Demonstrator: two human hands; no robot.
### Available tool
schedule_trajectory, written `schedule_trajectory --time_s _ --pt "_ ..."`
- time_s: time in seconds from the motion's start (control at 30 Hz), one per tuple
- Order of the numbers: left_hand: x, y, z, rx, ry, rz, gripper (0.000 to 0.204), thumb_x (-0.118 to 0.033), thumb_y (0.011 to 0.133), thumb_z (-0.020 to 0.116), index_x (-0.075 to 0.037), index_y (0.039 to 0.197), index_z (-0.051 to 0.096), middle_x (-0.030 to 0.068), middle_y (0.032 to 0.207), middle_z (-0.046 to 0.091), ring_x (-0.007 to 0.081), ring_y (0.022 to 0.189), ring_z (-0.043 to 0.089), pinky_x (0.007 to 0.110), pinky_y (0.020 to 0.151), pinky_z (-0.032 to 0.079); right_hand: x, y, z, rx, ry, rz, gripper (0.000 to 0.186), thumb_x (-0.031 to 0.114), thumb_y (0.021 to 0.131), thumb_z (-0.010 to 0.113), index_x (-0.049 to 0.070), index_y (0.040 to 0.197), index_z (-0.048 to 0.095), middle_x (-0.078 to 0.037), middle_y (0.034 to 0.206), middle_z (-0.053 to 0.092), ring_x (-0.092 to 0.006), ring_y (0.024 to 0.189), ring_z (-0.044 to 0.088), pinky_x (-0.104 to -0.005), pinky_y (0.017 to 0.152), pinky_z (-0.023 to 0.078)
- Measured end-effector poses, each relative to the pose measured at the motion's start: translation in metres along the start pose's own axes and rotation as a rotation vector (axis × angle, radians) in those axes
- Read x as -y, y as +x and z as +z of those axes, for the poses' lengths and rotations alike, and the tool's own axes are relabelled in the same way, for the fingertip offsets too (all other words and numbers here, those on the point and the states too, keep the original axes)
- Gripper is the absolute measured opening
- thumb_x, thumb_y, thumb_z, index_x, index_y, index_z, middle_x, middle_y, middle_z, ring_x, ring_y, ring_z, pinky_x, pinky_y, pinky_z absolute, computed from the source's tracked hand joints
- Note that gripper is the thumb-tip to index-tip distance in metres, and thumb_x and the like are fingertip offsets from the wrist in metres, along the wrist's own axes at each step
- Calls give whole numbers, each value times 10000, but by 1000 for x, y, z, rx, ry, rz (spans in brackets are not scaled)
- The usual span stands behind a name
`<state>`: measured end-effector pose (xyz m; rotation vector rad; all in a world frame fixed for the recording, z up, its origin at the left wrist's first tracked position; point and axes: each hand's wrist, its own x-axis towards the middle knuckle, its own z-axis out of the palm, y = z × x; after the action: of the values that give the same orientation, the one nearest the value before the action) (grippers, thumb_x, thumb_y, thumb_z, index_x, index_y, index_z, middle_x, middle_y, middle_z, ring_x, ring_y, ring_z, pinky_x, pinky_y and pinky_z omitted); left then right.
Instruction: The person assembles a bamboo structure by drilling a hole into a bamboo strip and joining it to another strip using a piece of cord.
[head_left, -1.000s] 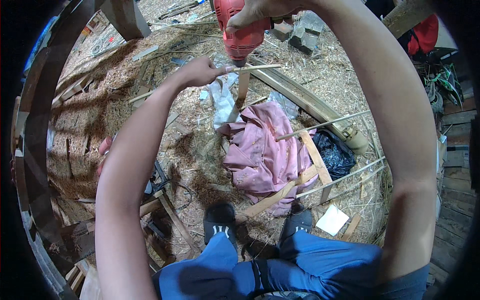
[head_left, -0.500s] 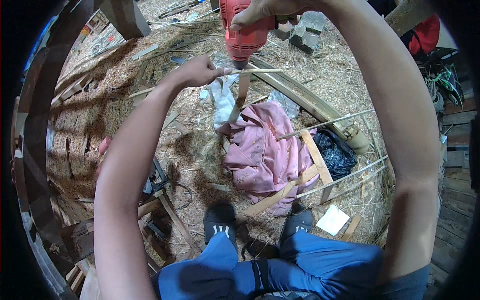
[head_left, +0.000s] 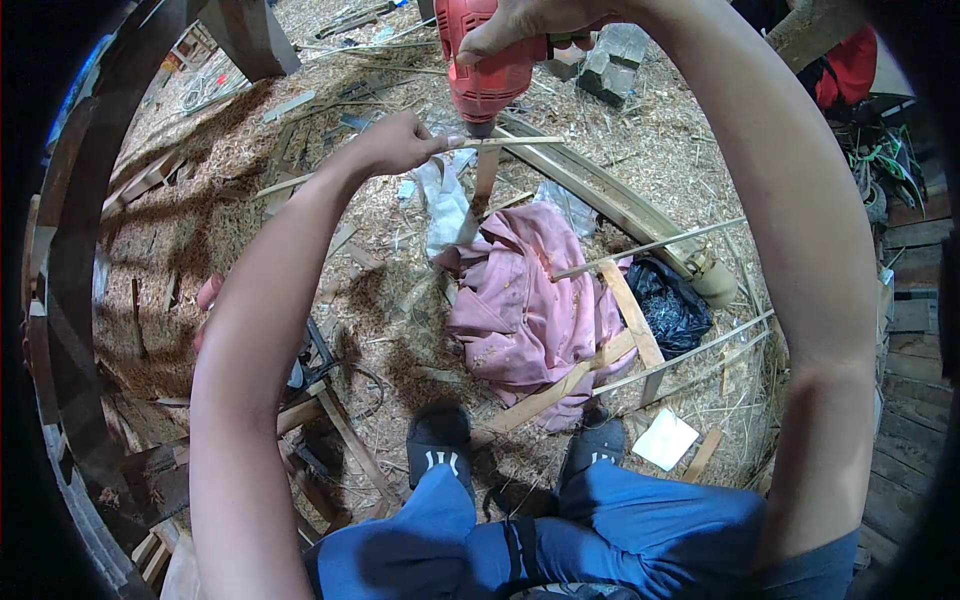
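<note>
Drill bit and stick meet near the top of the view, and that contact is the relation that matters. One red power drill [head_left: 487, 60] points downward, gripped from above by the right hand [head_left: 530, 22], whose fingers wrap closed around its body. Its nose sits just over a thin wooden stick [head_left: 510, 142], which lies roughly level with its long axis running left to right. The left hand [head_left: 395, 145] pinches the stick's left end, fingers closed on it, so the stick extends to the right from that hand and passes directly under the drill. Both hands are close to the stick; the left one touches it, the right reaches it only through the tool. On the straw-covered floor [head_left: 300, 250] below lie one pink garment [head_left: 525, 300] and several loose wooden slats [head_left: 630, 320], well apart from the hands.
</note>
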<state>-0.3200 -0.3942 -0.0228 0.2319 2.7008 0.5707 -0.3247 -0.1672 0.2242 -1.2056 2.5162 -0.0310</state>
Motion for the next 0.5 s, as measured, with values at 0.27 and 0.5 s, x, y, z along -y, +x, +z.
schedule_trajectory --time_s 0.27,0.5 --pt "-2 -5 3 -60 -62 18 737 -612 933 620 -2 527 548 4 470 394 144 468 375 387 474 306 3 1 -2 50 6 32 511 437 809 774 -7 1053 699 -138 821 735 -245 684 703 -373 619 551" --pt "-1 -2 -2 -1 -38 23 588 -626 927 608 -79 870 818 131 547 585 225 519 540 407 546 440 20 5 10 -61 -110 260 481 424 816 762 8 1051 704 -134 819 734 -249 690 707 -375 624 554"
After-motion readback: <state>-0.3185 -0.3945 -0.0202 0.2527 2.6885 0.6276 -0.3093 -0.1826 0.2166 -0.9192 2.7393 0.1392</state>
